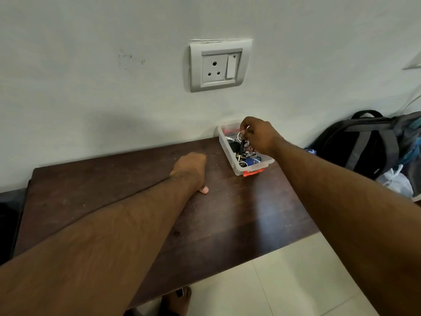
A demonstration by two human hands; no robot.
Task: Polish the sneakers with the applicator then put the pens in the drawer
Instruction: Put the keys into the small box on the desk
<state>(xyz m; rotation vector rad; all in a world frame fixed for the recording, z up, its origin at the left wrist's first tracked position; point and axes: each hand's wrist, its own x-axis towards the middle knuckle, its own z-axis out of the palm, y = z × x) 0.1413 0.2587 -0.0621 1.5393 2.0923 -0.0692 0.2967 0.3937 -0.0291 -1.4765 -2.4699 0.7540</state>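
Observation:
A clear plastic box [227, 153] stands at the back right of a dark wooden table [114, 190], against the wall. It holds keys, key rings and small blue and black items. My right hand [257, 135] is over the box and pinches a bunch of keys [242, 142] by its ring, lifted slightly. My left hand [191, 172] rests on the table left of the box, fingers curled under, thumb tip on the wood, holding nothing that I can see. No sneakers, applicator or pens are in view.
A wall socket with switch [218, 65] is above the table. A black and grey backpack [369, 142] and a white plastic bag [396, 181] lie right of the table. Pale floor tiles [284, 281] and my foot [177, 302] show below the table's front edge.

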